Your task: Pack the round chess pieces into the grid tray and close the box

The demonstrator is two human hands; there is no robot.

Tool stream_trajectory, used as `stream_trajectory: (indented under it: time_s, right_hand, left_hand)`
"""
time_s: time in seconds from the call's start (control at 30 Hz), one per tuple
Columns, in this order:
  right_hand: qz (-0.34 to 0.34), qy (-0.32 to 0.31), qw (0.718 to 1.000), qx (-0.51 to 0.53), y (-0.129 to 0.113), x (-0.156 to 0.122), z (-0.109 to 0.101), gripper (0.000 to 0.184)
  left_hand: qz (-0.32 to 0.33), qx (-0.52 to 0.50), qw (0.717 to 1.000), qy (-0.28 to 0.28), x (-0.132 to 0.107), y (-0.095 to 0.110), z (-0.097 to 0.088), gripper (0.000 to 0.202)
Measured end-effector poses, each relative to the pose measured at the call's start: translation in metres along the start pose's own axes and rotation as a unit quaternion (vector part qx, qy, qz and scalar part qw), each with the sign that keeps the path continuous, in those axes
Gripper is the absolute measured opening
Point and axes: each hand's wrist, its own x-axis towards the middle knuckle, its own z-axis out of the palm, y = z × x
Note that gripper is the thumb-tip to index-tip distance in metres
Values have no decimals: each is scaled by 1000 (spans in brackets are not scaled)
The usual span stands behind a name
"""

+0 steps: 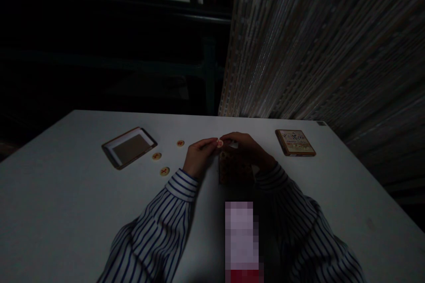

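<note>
Striped cuffs (182,185) lie nearest, either side of a dark case (234,170) of round pieces on the white worktop (66,203); its contents are too dim to tell. Just past its 11 o'clock corner, the left hand's (198,155) fingers pinch a marked disc (219,143), raised and face outward, with no long axis. The right hand's (250,147) curled fingers meet or nearly meet its 3 o'clock side; their grip I cannot tell. Loose discs (164,171) dot eight to nine o'clock, an open tray (133,148) beyond. Bare surface separates the hands from a printed box (295,143) at three. The far edge runs across twelve, strand curtain (255,53) at one.
</note>
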Motion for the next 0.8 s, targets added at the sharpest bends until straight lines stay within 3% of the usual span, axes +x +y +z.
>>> stream_trajectory:
  time_s: [0.33,0.8]
  right_hand:
    - [-15,-57,992,-112,-5,2,2,25]
    - [-8,-114,979,-167,-5,3,7,26]
  left_hand:
    - [-12,-16,1000,21,-5,-8,-1,28]
    - [20,25,999,41,-5,-22,-6,27]
